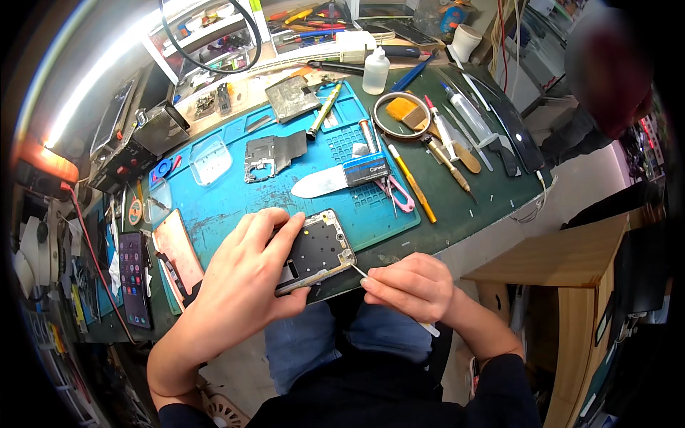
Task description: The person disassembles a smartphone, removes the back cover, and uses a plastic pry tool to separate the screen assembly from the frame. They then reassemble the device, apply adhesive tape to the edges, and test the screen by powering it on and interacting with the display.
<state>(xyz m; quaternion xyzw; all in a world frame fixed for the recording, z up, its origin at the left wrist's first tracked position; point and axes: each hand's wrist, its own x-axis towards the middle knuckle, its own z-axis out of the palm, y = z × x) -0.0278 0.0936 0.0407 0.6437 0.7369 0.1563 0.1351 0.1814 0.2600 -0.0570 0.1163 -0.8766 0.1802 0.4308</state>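
My left hand (253, 260) is wrapped round a phone frame (317, 250), thumb at its near edge and fingers over its left side. The frame is dark inside with a pale metal rim, tilted at the mat's near edge above my lap. My right hand (414, 285) pinches a thin pale stick-like tool (430, 329); its exact kind is unclear. The tool's slim tip meets the frame's near right corner. Beyond the frame, a broad pale blade (321, 183) and a phone metal shield plate (264, 158) lie on the blue mat (221, 221).
A phone with a lit screen (134, 278) and a pinkish phone back panel (178, 250) lie at left. A white squeeze bottle (376, 71), tape roll (378, 118), brush (407, 110), syringe (467, 110) and pink-handled scissors (403, 200) are farther right. A wooden cabinet (556, 250) stands right.
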